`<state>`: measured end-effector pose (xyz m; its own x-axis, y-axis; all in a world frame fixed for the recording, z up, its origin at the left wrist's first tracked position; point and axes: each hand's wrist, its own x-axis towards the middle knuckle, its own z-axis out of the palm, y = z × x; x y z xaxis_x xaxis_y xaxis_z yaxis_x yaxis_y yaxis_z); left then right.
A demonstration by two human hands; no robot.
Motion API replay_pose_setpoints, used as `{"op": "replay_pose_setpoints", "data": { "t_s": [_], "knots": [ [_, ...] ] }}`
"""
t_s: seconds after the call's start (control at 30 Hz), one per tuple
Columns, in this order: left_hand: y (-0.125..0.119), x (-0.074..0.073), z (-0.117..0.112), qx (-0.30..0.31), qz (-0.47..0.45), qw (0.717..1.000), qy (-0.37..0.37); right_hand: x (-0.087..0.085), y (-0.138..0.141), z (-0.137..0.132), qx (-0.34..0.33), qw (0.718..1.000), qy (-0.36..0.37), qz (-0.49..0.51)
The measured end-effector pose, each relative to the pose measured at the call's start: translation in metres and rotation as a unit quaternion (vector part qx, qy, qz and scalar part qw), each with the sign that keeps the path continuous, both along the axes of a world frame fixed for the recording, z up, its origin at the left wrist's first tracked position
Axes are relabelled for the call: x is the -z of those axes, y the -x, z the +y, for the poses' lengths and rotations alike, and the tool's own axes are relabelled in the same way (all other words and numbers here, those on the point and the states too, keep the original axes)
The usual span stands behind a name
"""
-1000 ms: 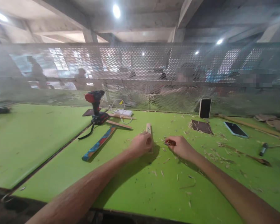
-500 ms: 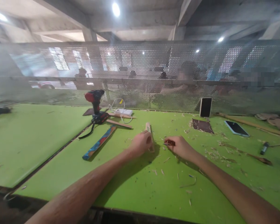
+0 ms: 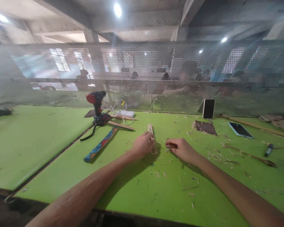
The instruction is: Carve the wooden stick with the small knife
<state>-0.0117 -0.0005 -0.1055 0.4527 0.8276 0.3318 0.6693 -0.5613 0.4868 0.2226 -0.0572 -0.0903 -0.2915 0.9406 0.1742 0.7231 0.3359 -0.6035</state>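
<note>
My left hand (image 3: pixel 143 145) is closed on a narrow strip of pale wood (image 3: pixel 150 128) that lies lengthwise away from me on the green tabletop (image 3: pixel 137 186). The far end sticks out past my knuckles, and a short near end shows beneath the hand. A hand's width to the right, my right hand (image 3: pixel 181 148) rests low over the table with fingers curled. A small, dark, thin tip pokes out on its left side, apart from the wood; the fingers hide the rest, so its kind is unclear.
Left stand a cordless drill (image 3: pixel 97 108) and a blue-and-red patterned strip (image 3: pixel 100 145). Right are a brown sandpaper-like sheet (image 3: pixel 205 127), an upright phone (image 3: pixel 208 108), a flat phone (image 3: pixel 240 130), a marker (image 3: pixel 268 150) and wood shavings. A perforated screen (image 3: pixel 142 94) closes the back.
My left fingers have shifted slightly on the wood strip, which has turned a little. My right hand has barely moved.
</note>
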Motion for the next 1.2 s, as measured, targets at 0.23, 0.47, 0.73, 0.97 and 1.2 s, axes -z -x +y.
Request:
{"op": "replay_pose_setpoints", "data": {
  "t_s": [0.23,0.47,0.73,0.97,1.2],
  "knots": [
    [0.002,0.000,-0.001,0.024,0.006,1.000,-0.008,0.004,-0.003,0.002,0.011,1.000,0.002,0.000],
    [0.001,-0.005,-0.003,0.009,0.001,1.000,-0.006,0.000,0.004,-0.003,-0.027,1.000,-0.005,0.009],
    [0.002,-0.004,-0.002,0.038,-0.033,0.999,0.007,0.005,-0.004,0.002,-0.020,0.999,-0.005,0.028],
    [0.000,0.004,0.001,0.048,-0.065,0.997,-0.003,0.006,-0.005,0.003,-0.004,1.000,-0.001,0.028],
    [0.000,0.007,0.004,0.049,-0.080,0.995,-0.022,0.003,-0.004,0.002,-0.016,0.999,-0.024,0.024]
  ]
}}
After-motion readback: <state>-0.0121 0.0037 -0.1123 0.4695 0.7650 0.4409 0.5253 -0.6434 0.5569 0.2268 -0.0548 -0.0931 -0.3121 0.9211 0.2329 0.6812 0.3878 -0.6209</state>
